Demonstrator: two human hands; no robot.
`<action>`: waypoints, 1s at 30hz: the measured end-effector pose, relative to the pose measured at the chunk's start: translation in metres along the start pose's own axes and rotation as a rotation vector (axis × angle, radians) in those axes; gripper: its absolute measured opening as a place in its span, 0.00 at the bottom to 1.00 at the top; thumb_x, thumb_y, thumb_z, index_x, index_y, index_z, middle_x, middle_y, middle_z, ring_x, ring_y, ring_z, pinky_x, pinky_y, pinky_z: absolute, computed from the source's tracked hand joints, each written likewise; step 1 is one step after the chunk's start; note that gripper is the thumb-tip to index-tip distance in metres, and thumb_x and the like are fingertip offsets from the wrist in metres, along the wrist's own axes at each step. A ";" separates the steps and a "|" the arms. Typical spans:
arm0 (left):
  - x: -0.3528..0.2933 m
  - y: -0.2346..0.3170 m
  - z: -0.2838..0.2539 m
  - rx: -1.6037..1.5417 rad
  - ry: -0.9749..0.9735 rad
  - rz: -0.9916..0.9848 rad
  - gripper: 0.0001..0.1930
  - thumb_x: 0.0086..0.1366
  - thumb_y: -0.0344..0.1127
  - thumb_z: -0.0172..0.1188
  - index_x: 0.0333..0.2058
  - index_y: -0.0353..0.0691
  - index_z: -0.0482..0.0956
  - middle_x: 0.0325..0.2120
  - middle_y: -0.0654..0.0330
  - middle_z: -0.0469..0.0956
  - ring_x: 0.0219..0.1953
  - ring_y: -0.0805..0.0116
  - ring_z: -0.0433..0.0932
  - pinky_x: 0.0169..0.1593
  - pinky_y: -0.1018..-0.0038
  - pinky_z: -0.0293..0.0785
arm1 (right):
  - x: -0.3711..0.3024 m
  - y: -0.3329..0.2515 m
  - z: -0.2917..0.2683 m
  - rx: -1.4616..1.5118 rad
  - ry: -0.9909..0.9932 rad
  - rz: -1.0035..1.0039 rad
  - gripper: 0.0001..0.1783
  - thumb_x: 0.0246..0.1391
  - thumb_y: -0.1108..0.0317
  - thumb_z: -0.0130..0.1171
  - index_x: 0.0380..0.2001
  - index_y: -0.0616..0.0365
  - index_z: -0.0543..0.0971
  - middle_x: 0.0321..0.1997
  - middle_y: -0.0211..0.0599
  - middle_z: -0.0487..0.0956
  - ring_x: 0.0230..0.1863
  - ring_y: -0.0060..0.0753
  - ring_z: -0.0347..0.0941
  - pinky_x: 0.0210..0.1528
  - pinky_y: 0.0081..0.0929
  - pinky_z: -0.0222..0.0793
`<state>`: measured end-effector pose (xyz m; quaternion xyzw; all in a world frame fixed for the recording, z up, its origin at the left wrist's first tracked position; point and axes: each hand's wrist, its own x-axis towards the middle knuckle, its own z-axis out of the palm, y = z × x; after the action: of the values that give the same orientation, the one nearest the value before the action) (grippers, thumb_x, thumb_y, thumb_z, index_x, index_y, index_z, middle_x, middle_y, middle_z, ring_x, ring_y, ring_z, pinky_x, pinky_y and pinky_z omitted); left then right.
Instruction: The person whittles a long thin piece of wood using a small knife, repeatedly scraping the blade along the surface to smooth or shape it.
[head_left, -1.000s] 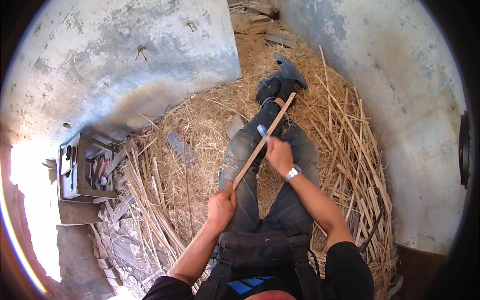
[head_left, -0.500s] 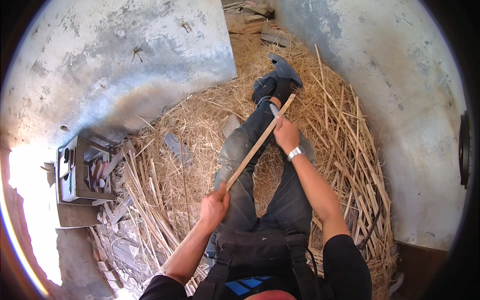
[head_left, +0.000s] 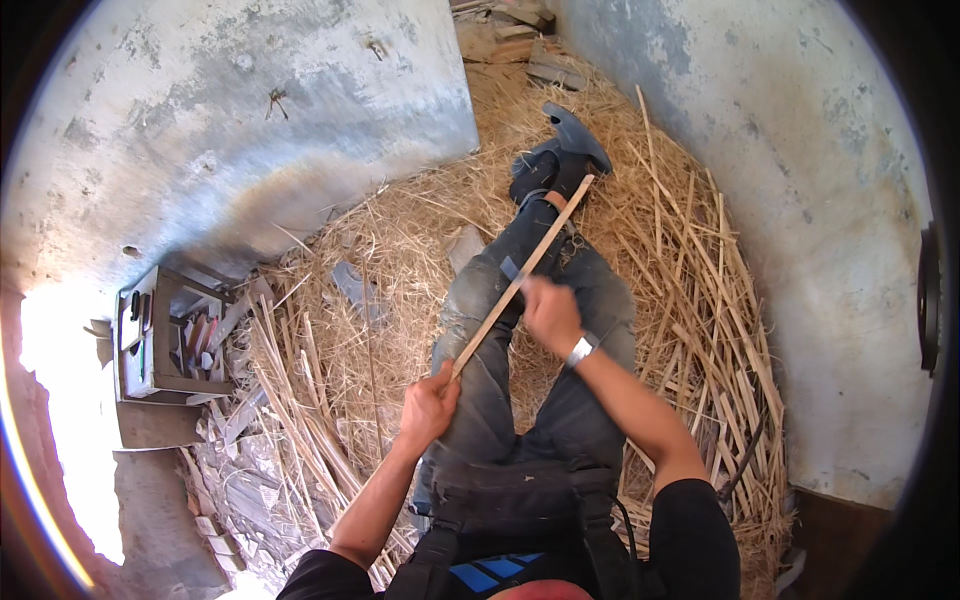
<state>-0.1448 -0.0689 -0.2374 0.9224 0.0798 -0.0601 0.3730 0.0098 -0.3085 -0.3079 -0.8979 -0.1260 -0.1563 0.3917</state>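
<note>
The left hand (head_left: 430, 405) is curling closed round the near end of one long, flat, pale wooden strip (head_left: 540, 250), which is slanting above two dark-trousered legs (head_left: 598, 295), while the right hand (head_left: 552, 315), slightly blurred, is gripping one grey flat-bladed tool (head_left: 510, 267), its blade showing just past the strip's left side

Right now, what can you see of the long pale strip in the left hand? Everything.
The long, narrow, pale tan strip looks like split wood or bamboo, nearly straight and unbroken where visible. It slants over the dark, dusty trousers, far end away and rightward. The bare left hand grips it low, hiding the near end. The bare right hand holds a flat grey blade at mid-strip; blur hides whether they touch.
</note>
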 end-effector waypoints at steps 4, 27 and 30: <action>0.009 -0.004 0.007 -0.153 -0.027 0.019 0.20 0.67 0.38 0.64 0.53 0.31 0.84 0.41 0.35 0.84 0.43 0.43 0.87 0.46 0.61 0.81 | 0.073 0.062 -0.025 -0.202 0.171 0.180 0.18 0.69 0.59 0.51 0.31 0.58 0.82 0.26 0.58 0.81 0.26 0.65 0.79 0.30 0.56 0.76; 0.018 -0.016 0.002 -0.267 -0.119 -0.079 0.18 0.67 0.38 0.64 0.51 0.33 0.85 0.19 0.51 0.77 0.26 0.76 0.75 0.34 0.68 0.74 | -0.036 -0.057 0.005 -0.011 -0.234 -0.236 0.10 0.64 0.61 0.56 0.35 0.50 0.84 0.20 0.49 0.80 0.22 0.56 0.79 0.25 0.52 0.75; 0.021 -0.015 -0.006 -0.324 -0.174 -0.127 0.17 0.67 0.38 0.64 0.50 0.35 0.85 0.18 0.53 0.73 0.25 0.76 0.73 0.33 0.68 0.73 | -0.071 -0.086 0.004 -0.092 -0.354 -0.110 0.14 0.66 0.58 0.57 0.29 0.54 0.80 0.19 0.50 0.79 0.21 0.56 0.79 0.25 0.53 0.74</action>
<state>-0.1266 -0.0518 -0.2469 0.8346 0.1141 -0.1496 0.5177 -0.0850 -0.2560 -0.2803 -0.9202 -0.2346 -0.0227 0.3126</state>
